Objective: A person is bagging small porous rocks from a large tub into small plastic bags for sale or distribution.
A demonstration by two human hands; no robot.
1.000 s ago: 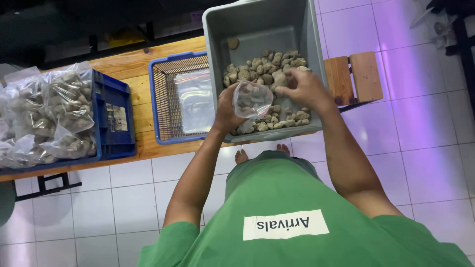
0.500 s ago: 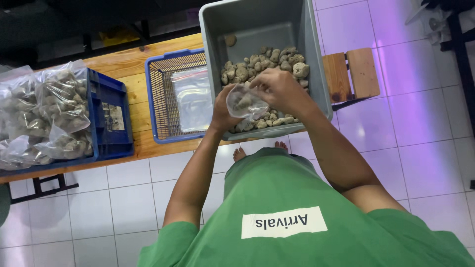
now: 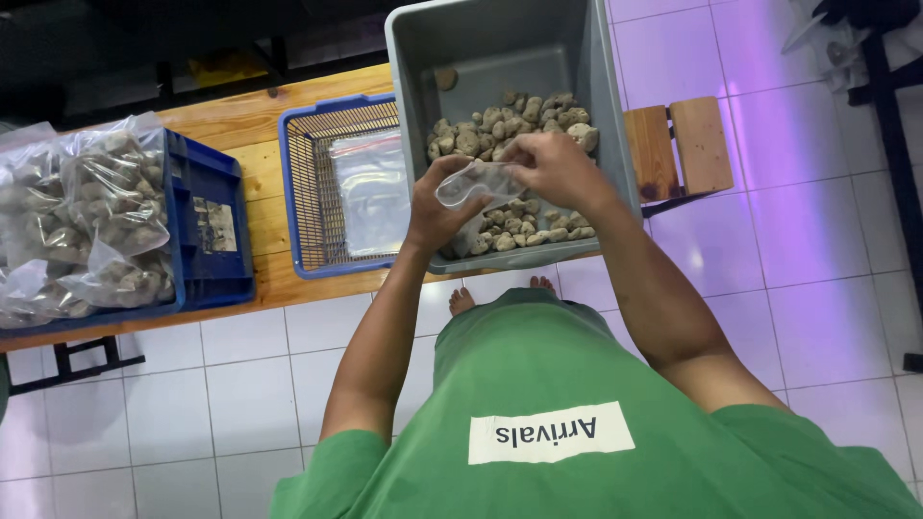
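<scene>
Left hand: the left hand (image 3: 437, 204) was closed around the lower side of a small clear plastic bag (image 3: 478, 183), cupping it from beneath so the mouth stayed up.
Right hand: the right hand (image 3: 553, 168) pinched the upper edge of the same bag with its fingers, seemingly to spread the opening; both hands worked the one bag.
Bag's place: it was held just above the heap of brownish-grey stones (image 3: 514, 135), inside the grey tub (image 3: 596, 86), so anything dropped would likely fall back into the tub.
Grey tub: deep, rectangular, hard plastic, with the stones piled at the near end and the far end bare.
Blue mesh basket: the blue mesh basket (image 3: 300, 187) stood just beside the tub on the wooden table (image 3: 231, 120), holding a flat stack of empty clear bags (image 3: 370, 197), within easy reach of the left hand.
Blue crate: the blue crate (image 3: 216, 250) sat farther left, heaped with filled clear bags of stones (image 3: 82, 221); a pale rectangular label showed on its inner wall.
Shirt: the green shirt (image 3: 577, 384) bore a white rectangular patch with dark lettering.
Floor: white tiles (image 3: 240, 384) lay beneath, with bare toes showing under the tub's edge.
</scene>
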